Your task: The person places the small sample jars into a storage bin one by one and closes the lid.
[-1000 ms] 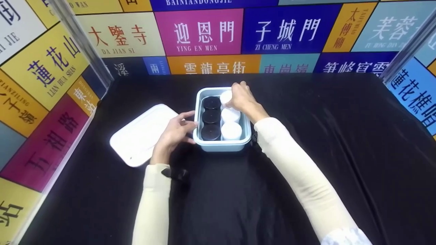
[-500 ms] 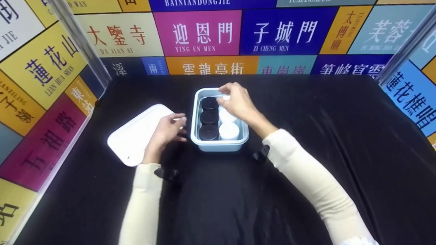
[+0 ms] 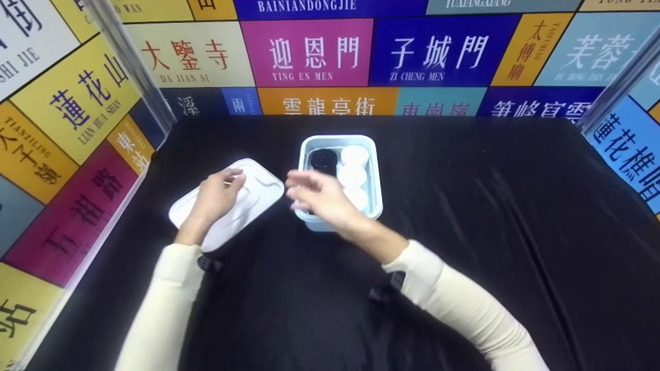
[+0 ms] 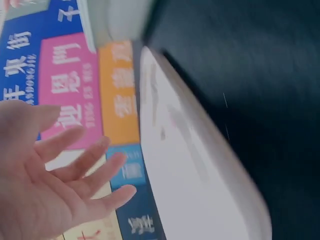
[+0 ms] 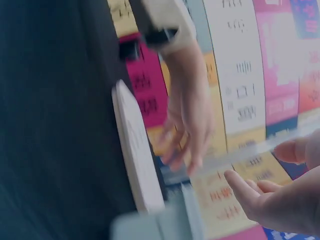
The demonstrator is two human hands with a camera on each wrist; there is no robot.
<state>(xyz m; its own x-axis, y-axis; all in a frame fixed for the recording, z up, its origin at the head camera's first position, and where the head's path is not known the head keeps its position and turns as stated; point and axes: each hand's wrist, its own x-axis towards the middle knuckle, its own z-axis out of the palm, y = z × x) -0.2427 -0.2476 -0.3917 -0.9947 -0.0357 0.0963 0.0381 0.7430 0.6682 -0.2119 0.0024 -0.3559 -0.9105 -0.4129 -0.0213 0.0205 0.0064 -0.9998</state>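
Open hands (image 3: 216, 193) over smooth white rounded-rectangle lid (image 3: 247, 206), glossy black cloth (image 3: 490, 206).

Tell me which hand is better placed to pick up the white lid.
Left. The left hand already hovers open over the white lid, while the right hand is above the near edge of the box, beside the lid.

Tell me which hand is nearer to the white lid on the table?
The left. The left hand is over the white lid, apparently touching it. The right hand is beside it, in front of the blue box, apart from the lid.
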